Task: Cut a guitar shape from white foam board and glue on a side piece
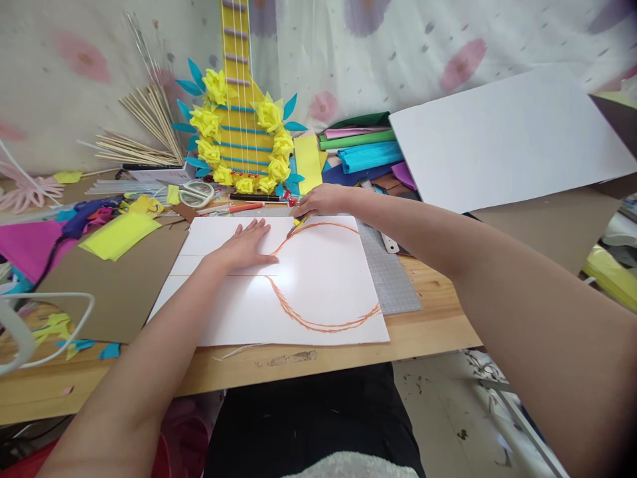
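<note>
at six o'clock from the guitar [249, 136], the white board [323, 285] is showing orange outline [323, 328], no piece is separating yet; left hand [243, 245] is lying spread, right hand [323, 199] is pinching yellow tool [300, 220] at one o'clock.

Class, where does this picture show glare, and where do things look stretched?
Head view: bright glare washes the white board just below the left hand; head view, lower right: the right arm looks stretched and oversized, probably wide-angle distortion.
</note>
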`<move>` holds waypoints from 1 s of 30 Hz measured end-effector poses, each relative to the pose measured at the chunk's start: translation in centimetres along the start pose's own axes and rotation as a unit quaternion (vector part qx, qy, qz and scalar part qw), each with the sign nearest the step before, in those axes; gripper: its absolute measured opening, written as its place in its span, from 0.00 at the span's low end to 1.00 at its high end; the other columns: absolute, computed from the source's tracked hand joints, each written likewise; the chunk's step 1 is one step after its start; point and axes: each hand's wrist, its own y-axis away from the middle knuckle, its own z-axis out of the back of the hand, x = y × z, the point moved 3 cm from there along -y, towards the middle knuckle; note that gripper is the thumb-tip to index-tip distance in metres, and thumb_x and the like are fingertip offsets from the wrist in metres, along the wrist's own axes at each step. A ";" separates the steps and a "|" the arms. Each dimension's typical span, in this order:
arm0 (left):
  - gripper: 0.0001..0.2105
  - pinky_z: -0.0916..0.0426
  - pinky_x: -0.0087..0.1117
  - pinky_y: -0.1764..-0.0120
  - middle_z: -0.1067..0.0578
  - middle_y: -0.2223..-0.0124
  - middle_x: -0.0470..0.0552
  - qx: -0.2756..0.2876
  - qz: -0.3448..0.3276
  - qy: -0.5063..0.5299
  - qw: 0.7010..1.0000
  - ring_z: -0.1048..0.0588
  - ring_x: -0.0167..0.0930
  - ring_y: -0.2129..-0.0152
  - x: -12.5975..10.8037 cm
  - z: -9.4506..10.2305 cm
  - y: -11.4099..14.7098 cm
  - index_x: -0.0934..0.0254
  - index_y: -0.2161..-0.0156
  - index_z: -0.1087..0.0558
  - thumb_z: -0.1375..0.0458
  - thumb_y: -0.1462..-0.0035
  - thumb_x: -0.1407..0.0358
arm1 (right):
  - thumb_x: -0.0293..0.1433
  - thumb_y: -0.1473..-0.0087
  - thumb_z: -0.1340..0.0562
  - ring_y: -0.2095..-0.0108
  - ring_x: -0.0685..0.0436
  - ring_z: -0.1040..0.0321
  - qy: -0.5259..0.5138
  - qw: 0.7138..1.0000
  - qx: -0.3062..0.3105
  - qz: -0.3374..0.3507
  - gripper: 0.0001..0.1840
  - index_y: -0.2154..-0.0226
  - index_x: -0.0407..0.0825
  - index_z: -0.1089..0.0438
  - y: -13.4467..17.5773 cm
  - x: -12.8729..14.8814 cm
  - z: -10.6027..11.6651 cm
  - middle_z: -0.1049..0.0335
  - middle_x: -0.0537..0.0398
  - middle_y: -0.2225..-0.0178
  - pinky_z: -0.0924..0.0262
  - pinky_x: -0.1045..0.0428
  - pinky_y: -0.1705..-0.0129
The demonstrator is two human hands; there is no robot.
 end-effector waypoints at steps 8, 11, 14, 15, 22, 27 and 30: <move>0.48 0.65 0.46 0.37 0.59 0.31 0.58 0.008 0.002 -0.007 1.000 0.62 0.39 0.35 -0.3 0.3 0.1 0.65 0.34 0.52 0.46 0.56 0.40 | 0.34 0.41 0.46 0.64 0.49 0.33 -0.004 0.999 0.031 -0.044 0.23 0.43 0.62 0.38 0.5 -0.2 0.2 0.27 0.55 0.53 0.53 0.54 0.68; 0.48 0.65 0.46 0.37 0.59 0.31 0.58 0.012 0.007 -0.006 1.000 0.62 0.39 0.35 -0.3 0.4 0.1 0.64 0.34 0.52 0.46 0.56 0.40 | 0.33 0.42 0.45 0.64 0.49 0.33 0.001 0.998 0.037 -0.052 0.24 0.43 0.62 0.38 0.9 -0.4 0.0 0.27 0.56 0.54 0.54 0.54 0.69; 0.48 0.65 0.46 0.37 0.60 0.31 0.57 0.017 0.007 -0.005 1.000 0.62 0.39 0.35 -0.4 0.4 0.2 0.64 0.34 0.53 0.46 0.56 0.40 | 0.33 0.42 0.45 0.64 0.49 0.33 0.003 0.998 0.028 -0.049 0.24 0.44 0.60 0.37 1.3 -0.7 -0.2 0.27 0.55 0.55 0.54 0.54 0.70; 0.48 0.65 0.46 0.37 0.60 0.31 0.57 0.018 0.007 -0.005 1.000 0.62 0.39 0.35 -0.4 0.5 0.2 0.64 0.34 0.53 0.46 0.55 0.40 | 0.34 0.42 0.45 0.64 0.49 0.33 0.004 0.999 0.024 -0.048 0.23 0.44 0.60 0.37 1.4 -0.8 -0.3 0.27 0.55 0.55 0.54 0.54 0.70; 0.49 0.65 0.46 0.37 0.59 0.31 0.58 0.023 0.013 -0.004 1.000 0.62 0.39 0.35 -0.6 0.7 0.2 0.66 0.34 0.53 0.45 0.56 0.41 | 0.35 0.42 0.47 0.63 0.48 0.32 0.009 0.998 0.020 -0.064 0.22 0.45 0.60 0.35 2.4 -0.8 -0.4 0.27 0.57 0.53 0.52 0.54 0.69; 0.48 0.63 0.45 0.37 0.59 0.31 0.60 0.029 0.025 -0.012 0.999 0.62 0.39 0.35 -1.0 1.0 0.3 0.67 0.35 0.52 0.44 0.56 0.42 | 0.34 0.42 0.47 0.60 0.48 0.31 0.020 0.996 0.028 -0.083 0.22 0.45 0.61 0.36 3.0 -0.7 -0.3 0.28 0.58 0.51 0.51 0.54 0.69; 0.48 0.63 0.45 0.37 0.59 0.31 0.60 0.032 0.027 -0.014 0.999 0.62 0.39 0.35 -1.1 1.1 0.3 0.67 0.35 0.51 0.44 0.56 0.42 | 0.34 0.43 0.47 0.60 0.48 0.31 0.024 0.995 0.028 -0.088 0.22 0.45 0.61 0.35 3.3 -0.6 -0.3 0.28 0.58 0.50 0.51 0.54 0.69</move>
